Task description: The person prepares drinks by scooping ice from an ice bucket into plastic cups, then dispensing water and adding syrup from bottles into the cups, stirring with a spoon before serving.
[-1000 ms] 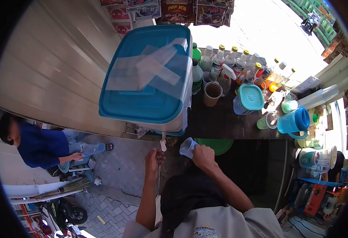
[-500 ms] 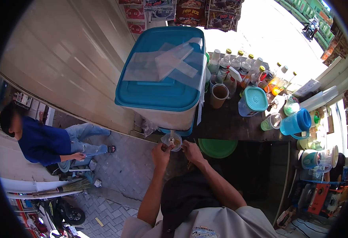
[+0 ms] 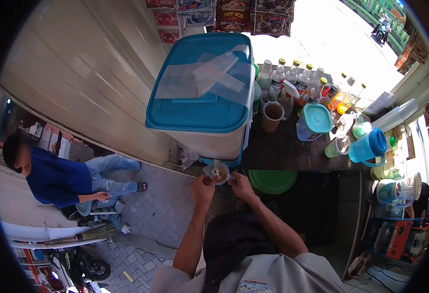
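Compared with half a second ago, the clear plastic cup [image 3: 217, 174] is brought closer up under the dispenser tap [image 3: 216, 165], and brownish liquid is now seen inside it. Its base is hidden by fingertips, and the tap's lever can hardly be made out. The cup is kept upright, mouth upward, long axis vertical, gripped between the curled fingers of the left hand [image 3: 203, 189] and the right hand [image 3: 241, 186].

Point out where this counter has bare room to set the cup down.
For the clear cup, the best patch is the dark counter between the blue-lidded dispenser and the teal-lidded jar, in front of the brown cup. A narrower strip runs along the front edge toward the blue pitcher. The back row of bottles and the right end are crowded.
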The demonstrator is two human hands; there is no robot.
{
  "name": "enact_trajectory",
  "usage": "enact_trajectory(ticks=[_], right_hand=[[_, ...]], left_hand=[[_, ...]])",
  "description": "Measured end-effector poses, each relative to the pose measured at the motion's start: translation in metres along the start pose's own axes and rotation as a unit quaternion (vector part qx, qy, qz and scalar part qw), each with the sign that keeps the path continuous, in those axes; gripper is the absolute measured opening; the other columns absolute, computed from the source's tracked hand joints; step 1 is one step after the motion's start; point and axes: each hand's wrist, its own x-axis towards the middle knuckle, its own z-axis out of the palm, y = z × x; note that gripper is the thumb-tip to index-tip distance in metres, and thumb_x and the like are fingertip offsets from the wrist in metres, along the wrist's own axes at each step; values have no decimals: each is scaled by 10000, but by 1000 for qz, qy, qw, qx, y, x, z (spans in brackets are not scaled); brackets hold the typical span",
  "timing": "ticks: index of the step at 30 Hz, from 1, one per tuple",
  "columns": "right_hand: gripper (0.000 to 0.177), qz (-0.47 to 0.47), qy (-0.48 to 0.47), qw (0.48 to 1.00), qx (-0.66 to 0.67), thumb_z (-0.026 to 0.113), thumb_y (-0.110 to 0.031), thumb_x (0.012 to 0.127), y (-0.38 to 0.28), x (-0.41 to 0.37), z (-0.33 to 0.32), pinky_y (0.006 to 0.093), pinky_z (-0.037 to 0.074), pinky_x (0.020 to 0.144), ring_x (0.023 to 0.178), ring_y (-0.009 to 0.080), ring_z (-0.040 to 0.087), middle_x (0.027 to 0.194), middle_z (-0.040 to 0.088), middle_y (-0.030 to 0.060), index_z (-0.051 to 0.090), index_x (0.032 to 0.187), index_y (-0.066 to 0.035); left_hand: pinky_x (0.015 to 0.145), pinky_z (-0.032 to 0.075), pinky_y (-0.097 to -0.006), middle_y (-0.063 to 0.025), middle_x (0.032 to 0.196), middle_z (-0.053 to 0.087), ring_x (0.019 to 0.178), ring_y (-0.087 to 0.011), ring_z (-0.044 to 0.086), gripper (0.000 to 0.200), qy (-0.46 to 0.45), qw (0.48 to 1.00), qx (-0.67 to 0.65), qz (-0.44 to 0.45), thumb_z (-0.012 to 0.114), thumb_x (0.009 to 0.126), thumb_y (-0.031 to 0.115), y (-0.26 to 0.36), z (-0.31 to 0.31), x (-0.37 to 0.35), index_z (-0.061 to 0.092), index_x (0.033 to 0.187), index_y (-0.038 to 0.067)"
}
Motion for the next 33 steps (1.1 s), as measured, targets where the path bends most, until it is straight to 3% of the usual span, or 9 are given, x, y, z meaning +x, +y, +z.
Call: enact_trajectory(ticks=[7,10,14,16,18,23,25,28,33], right_hand=[[290,70,-15,997,4,669,-177,825,-10,-1,-3,409,505,767,865,342,672,913,680,212,657,1032,26],[317,78,-20,997,-12,668,-202,814,-9,0,-2,403,509,788,887,330,671,937,680,218,661,1028,32],[319,99,-50,994,9,652,-198,821,-15,3,-3,405,506,802,907,332,667,952,683,212,657,1043,31],[305,104,-48,993,11,631,-177,819,-11,2,-3,373,513,792,871,302,671,935,690,183,657,1036,36],[294,123,-60,988,69,624,-161,811,-1,2,0,354,513,791,864,277,666,924,686,166,657,1023,41],[325,189,-98,958,195,526,-170,872,11,7,1,318,509,813,909,218,654,1015,660,141,620,1070,69],[340,202,-103,951,210,497,-188,903,6,1,0,322,509,824,935,222,656,1047,653,146,605,1098,68],[358,226,-112,933,258,459,-219,951,-4,-2,-1,327,511,842,980,233,657,1093,643,154,587,1135,60],[380,237,-104,920,296,480,-280,977,0,-2,4,323,519,830,979,230,661,1092,644,151,595,1127,50]], left_hand=[[531,449,-369,-75,554,593,532,-256,603,398,-3,1000,-19,11,845,681,362,4,-2,1,629,667,28],[492,408,-366,-37,520,514,462,-225,509,297,5,999,-43,21,823,703,215,37,-36,-2,587,663,39],[601,412,-342,-78,776,521,651,-217,485,166,219,917,-159,292,701,729,27,116,-129,18,546,790,27],[672,420,-346,-115,903,528,779,-249,514,176,197,904,-129,356,696,745,31,168,-180,35,554,847,17],[727,385,-324,-84,893,523,810,-201,487,141,180,891,-132,396,654,826,85,201,-202,62,541,897,37],[838,423,-421,-127,1037,584,1001,-283,546,178,191,902,-44,384,595,926,227,227,-194,136,588,989,61],[947,360,-510,-192,1124,539,1117,-345,494,366,179,918,5,354,540,960,367,225,-181,151,576,1084,24],[977,396,-447,-186,1180,557,1165,-331,512,459,222,912,110,326,501,970,439,213,-158,156,576,1165,30],[982,421,-461,-209,1235,522,1168,-357,525,569,166,938,119,282,518,943,501,213,-164,157,530,1237,14]])
